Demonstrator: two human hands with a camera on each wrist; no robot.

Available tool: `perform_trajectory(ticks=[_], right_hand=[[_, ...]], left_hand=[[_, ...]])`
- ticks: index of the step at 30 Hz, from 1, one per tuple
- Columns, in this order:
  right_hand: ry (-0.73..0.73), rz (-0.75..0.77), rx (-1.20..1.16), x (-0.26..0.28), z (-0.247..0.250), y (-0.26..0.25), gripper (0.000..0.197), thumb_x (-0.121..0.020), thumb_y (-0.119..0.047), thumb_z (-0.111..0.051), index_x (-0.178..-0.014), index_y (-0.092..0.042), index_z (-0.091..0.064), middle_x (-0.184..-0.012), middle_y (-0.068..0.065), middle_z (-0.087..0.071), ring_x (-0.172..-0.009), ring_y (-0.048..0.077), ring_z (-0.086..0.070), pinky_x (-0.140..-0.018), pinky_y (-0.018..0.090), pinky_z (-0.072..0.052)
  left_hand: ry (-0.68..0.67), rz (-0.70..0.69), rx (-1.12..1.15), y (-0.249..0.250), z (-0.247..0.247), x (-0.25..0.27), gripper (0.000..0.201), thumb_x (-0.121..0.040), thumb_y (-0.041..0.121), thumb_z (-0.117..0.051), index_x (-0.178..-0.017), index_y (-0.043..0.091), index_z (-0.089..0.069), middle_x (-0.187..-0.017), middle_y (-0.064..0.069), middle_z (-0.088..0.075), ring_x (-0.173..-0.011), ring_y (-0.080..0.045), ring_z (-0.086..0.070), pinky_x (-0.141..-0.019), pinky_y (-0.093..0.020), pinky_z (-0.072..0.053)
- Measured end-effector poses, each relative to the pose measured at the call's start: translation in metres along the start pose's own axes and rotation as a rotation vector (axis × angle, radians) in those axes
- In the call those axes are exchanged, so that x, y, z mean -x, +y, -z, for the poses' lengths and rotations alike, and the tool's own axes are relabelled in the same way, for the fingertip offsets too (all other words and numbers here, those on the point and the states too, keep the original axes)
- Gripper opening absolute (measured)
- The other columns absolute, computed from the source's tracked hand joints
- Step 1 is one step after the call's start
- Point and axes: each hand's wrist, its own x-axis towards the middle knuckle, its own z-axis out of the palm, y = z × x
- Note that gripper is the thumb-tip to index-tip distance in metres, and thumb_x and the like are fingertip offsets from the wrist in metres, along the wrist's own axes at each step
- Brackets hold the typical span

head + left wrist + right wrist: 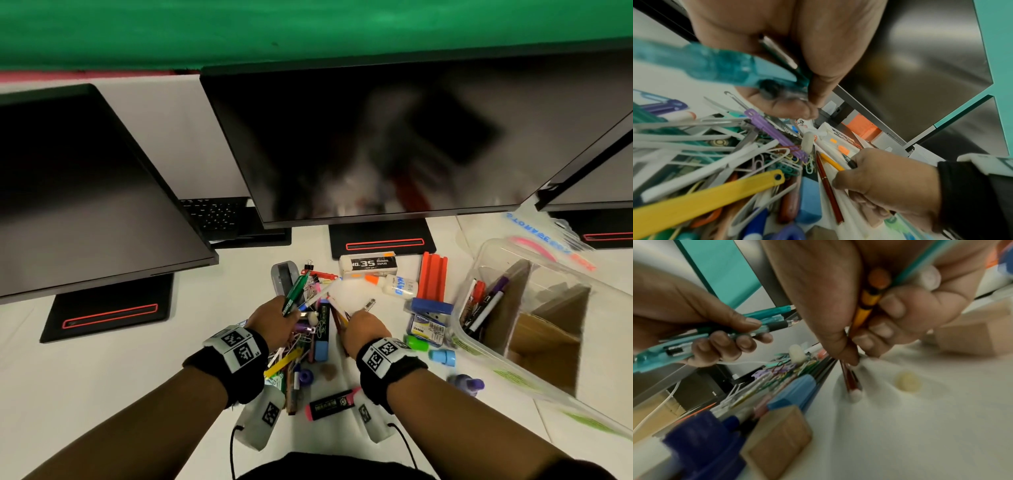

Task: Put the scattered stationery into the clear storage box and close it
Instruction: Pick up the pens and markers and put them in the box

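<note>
A heap of stationery [308, 339] lies on the white desk between my hands: paper clips, a yellow strip [701, 199], highlighters, a blue eraser [322, 349]. My left hand [274, 318] grips a bunch of green pens [295, 291], seen teal in the left wrist view [719, 66]. My right hand [363, 325] holds several pens and pencils, among them a yellow pencil [865, 309] and a dark red pencil [828, 186], their lower ends on the desk. The clear storage box [534, 325] stands open at the right, with markers [483, 305] in it.
Three dark monitors [394, 144] stand along the back of the desk. A staples box [370, 265], glue bottle [397, 286], orange block [434, 275], blue-lidded pin box [430, 318] and loose caps [442, 356] lie between heap and box. A pink highlighter [330, 404] lies near me.
</note>
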Motion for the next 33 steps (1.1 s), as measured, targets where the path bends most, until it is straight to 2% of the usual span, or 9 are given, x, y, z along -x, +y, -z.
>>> perform_trajectory(ticks=[7,11,14,19,22,25,28,31,33], right_hand=[[0.068,0.027,-0.211,0.033,0.043,0.008,0.035,-0.098,-0.022,-0.036,-0.117,0.004,-0.050,-0.117,0.020,-0.059,-0.108,0.033,-0.058,-0.089,0.034,-0.047],[0.134,0.026,-0.689,0.058,0.085,0.030,0.018,-0.098,-0.015,-0.035,-0.096,0.000,-0.044,-0.071,0.007,-0.053,-0.053,0.014,-0.056,-0.044,0.008,-0.042],[0.152,-0.020,-1.120,0.075,0.115,0.055,0.014,-0.098,-0.008,-0.033,-0.089,-0.006,-0.043,-0.065,0.012,-0.054,-0.050,0.023,-0.055,-0.040,0.022,-0.047],[0.409,-0.182,-1.224,0.076,0.140,0.118,0.017,-0.095,-0.006,-0.039,-0.080,-0.002,-0.048,-0.060,0.012,-0.052,-0.046,0.024,-0.051,-0.044,0.032,-0.048],[0.374,-0.262,-1.190,0.064,0.138,0.140,0.021,-0.091,-0.002,-0.044,-0.072,0.000,-0.051,-0.061,0.015,-0.053,-0.046,0.027,-0.055,-0.044,0.034,-0.053],[0.364,-0.232,-0.988,0.051,0.137,0.145,0.016,-0.087,-0.011,-0.054,-0.083,0.002,-0.063,-0.078,0.018,-0.065,-0.083,0.039,-0.067,-0.082,0.051,-0.054],[0.397,-0.214,-0.793,0.050,0.144,0.149,0.037,-0.089,-0.018,-0.056,-0.119,0.003,-0.055,-0.112,0.022,-0.060,-0.117,0.036,-0.054,-0.093,0.033,-0.041],[0.401,-0.125,-0.707,0.059,0.145,0.166,0.031,-0.088,-0.014,-0.055,-0.115,0.001,-0.054,-0.093,0.015,-0.062,-0.105,0.033,-0.057,-0.081,0.026,-0.036],[0.458,-0.065,-0.706,0.070,0.143,0.181,0.035,-0.087,-0.011,-0.056,-0.121,-0.002,-0.056,-0.108,0.014,-0.065,-0.106,0.030,-0.059,-0.087,0.028,-0.042]], left_hand=[[-0.036,-0.036,0.068,0.030,-0.011,0.006,0.009,-0.097,0.018,-0.046,-0.088,0.016,-0.049,-0.066,-0.005,-0.056,-0.054,-0.015,-0.051,-0.049,-0.023,-0.046],[-0.055,-0.108,0.021,0.059,-0.031,0.010,0.015,-0.096,0.017,-0.048,-0.081,0.016,-0.047,-0.064,-0.005,-0.053,-0.052,-0.017,-0.049,-0.051,-0.026,-0.045],[-0.100,-0.143,0.103,0.083,-0.049,0.017,0.005,-0.095,0.010,-0.048,-0.092,0.013,-0.051,-0.067,-0.005,-0.052,-0.053,-0.014,-0.048,-0.047,-0.022,-0.044],[-0.156,-0.207,0.104,0.119,-0.071,0.030,0.019,-0.093,0.006,-0.048,-0.110,0.009,-0.054,-0.073,-0.004,-0.057,-0.059,-0.014,-0.052,-0.054,-0.021,-0.048],[-0.174,-0.257,0.068,0.137,-0.081,0.037,0.021,-0.094,0.008,-0.046,-0.113,0.013,-0.052,-0.079,-0.003,-0.059,-0.060,-0.012,-0.054,-0.047,-0.014,-0.046],[-0.178,-0.305,0.049,0.154,-0.091,0.042,0.018,-0.094,0.009,-0.046,-0.110,0.014,-0.051,-0.079,-0.002,-0.059,-0.062,-0.011,-0.056,-0.048,-0.013,-0.049],[-0.168,-0.318,0.045,0.166,-0.102,0.043,0.020,-0.093,0.009,-0.047,-0.112,0.009,-0.054,-0.078,-0.003,-0.061,-0.061,-0.011,-0.057,-0.050,-0.013,-0.050],[-0.162,-0.333,0.055,0.174,-0.115,0.042,0.014,-0.094,0.009,-0.047,-0.106,0.011,-0.054,-0.076,-0.003,-0.061,-0.061,-0.011,-0.058,-0.052,-0.015,-0.051],[-0.174,-0.329,0.054,0.177,-0.123,0.041,0.008,-0.094,0.009,-0.048,-0.093,0.014,-0.054,-0.074,-0.003,-0.061,-0.061,-0.012,-0.059,-0.057,-0.018,-0.052]])
